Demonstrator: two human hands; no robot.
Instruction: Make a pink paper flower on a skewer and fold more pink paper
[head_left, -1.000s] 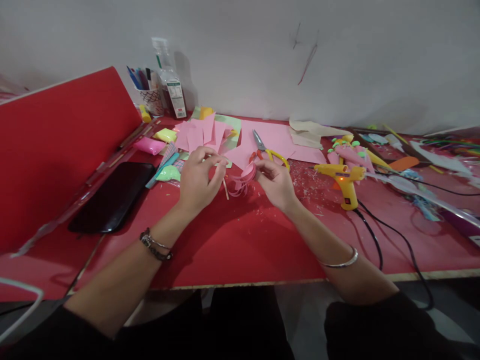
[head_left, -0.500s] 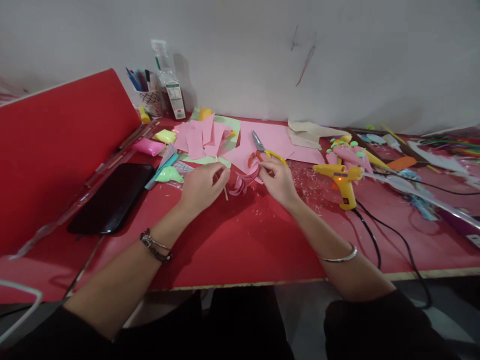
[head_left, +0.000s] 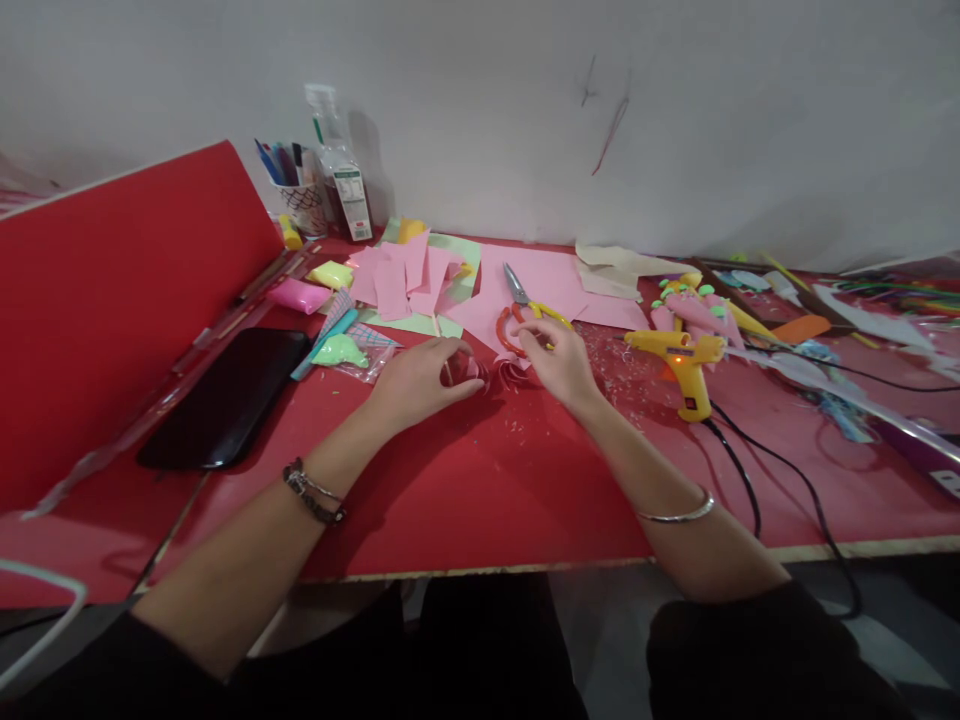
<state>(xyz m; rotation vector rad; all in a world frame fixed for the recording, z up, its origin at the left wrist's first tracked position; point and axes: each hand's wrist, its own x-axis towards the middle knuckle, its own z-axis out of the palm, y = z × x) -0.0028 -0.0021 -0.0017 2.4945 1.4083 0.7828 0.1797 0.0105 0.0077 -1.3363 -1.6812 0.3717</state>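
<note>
Pink strips (head_left: 513, 376) now just below right hand (head_left: 559, 364)

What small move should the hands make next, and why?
Probably close the left hand gently around the curled pink strips, since they show between its parted thumb and fingers. More pink curls lie by the right hand, near the scissors.

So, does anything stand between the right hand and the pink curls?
Nothing visible does: the pink curls lie just left of the right hand, the scissors lie beyond them, and the glue gun is on the hand's other side.
</note>
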